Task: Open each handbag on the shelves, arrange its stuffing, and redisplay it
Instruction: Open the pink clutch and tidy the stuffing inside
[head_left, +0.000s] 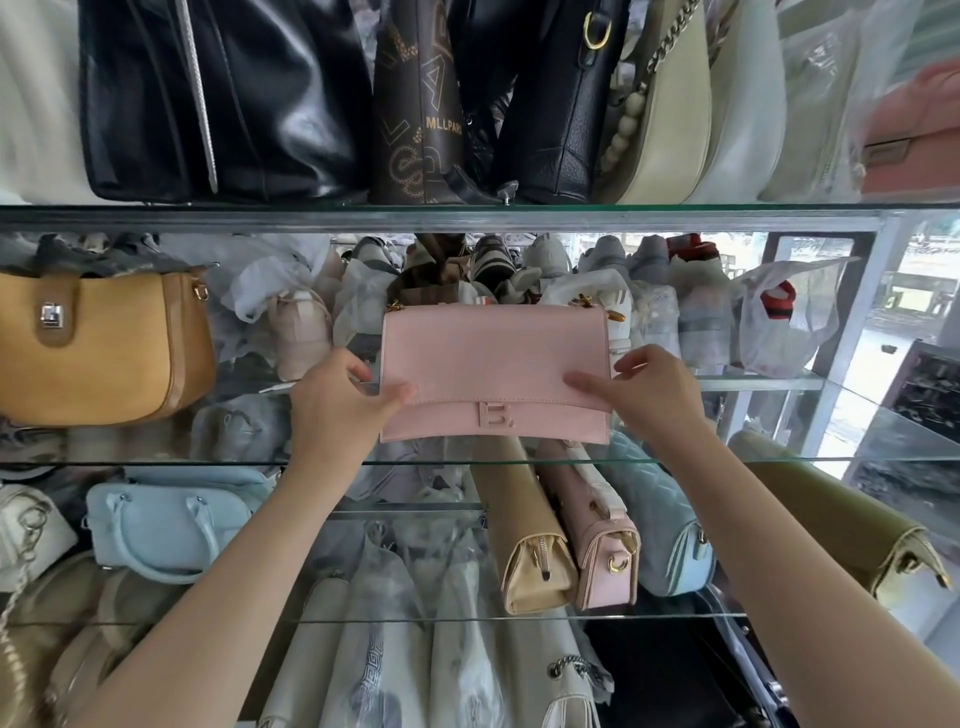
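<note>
A pale pink flap handbag (493, 364) with a raised "B" clasp stands upright on the middle glass shelf (156, 461), its flap closed. My left hand (337, 400) grips its left edge, thumb on the front. On the other side, my right hand (652, 389) holds the right edge the same way. The stuffing inside the bag is hidden. A gold chain end shows at its top corners.
A mustard bag (104, 343) sits at the left of the same shelf. Wrapped shoes and plastic bags (769, 322) crowd behind. Black, brown and cream bags fill the upper shelf (467, 210). Below stand a light blue bag (166, 525), tan, pink and quilted blue bags.
</note>
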